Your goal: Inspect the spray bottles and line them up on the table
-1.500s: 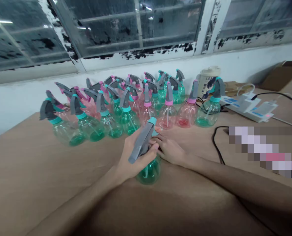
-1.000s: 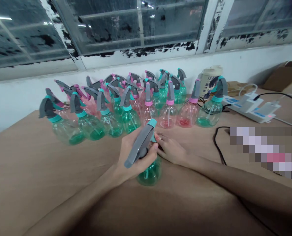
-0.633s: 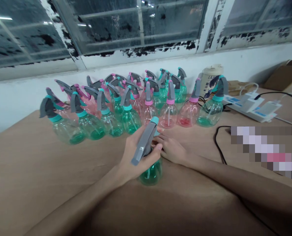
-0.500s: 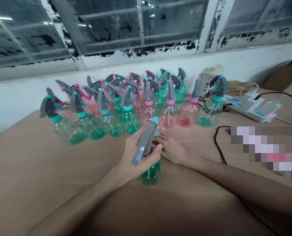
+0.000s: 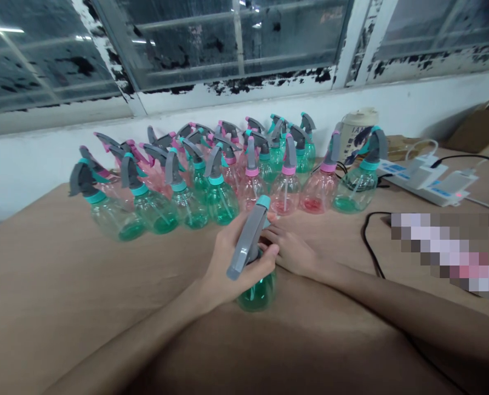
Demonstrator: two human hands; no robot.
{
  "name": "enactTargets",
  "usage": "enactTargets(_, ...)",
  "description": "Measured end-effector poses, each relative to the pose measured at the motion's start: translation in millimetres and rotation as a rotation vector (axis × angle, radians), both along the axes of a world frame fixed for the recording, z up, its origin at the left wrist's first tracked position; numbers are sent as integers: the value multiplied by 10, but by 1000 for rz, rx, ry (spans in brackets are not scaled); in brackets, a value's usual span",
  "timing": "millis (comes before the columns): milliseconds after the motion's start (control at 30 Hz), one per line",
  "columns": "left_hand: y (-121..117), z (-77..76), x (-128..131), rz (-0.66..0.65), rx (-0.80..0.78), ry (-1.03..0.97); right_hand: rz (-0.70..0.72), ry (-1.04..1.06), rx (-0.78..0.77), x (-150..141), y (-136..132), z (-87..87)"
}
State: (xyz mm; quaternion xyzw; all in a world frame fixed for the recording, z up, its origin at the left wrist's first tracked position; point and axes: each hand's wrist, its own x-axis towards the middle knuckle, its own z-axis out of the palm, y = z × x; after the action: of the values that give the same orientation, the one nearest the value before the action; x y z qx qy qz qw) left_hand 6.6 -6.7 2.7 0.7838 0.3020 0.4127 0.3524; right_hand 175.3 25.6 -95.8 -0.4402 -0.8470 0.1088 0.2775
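A green spray bottle [image 5: 256,288] with a grey trigger head [image 5: 246,245] stands on the brown table [image 5: 63,285] in front of me. My left hand [image 5: 228,263] is wrapped round its neck from the left. My right hand [image 5: 291,251] comes in from the right, its fingers curled against the bottle's collar just under the trigger head. Behind stand several more green and pink spray bottles [image 5: 220,181] in rows.
A white tub [image 5: 353,131] stands behind the rightmost bottle. A white power strip [image 5: 425,181] and a black cable [image 5: 370,249] lie on the right. A cardboard box [image 5: 477,126] sits far right. The wall and windows run along the back.
The trigger head has swung a little back and forth in my hands. The bottle stays where it was; the view has shifted slightly.
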Motion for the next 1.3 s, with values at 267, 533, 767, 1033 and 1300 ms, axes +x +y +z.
enactTargets(267, -16, 99, 10, 0, 28, 17, -31, 26, 45, -14, -3, -42)
enactTargets(533, 1, 128, 17, -29, -34, 14, -27, 57, 12, -12, -17, 1)
enactTargets(767, -26, 27, 40, 63, -7, 25, 0, 61, 3, -8, 4, -20)
enactTargets(1033, -12, 13, 51, 33, -15, -29, 6, 79, 19, -4, 6, -24)
enactTargets(1300, -4, 8, 39, 16, -19, -21, -1, 50, 31, -9, 14, -39)
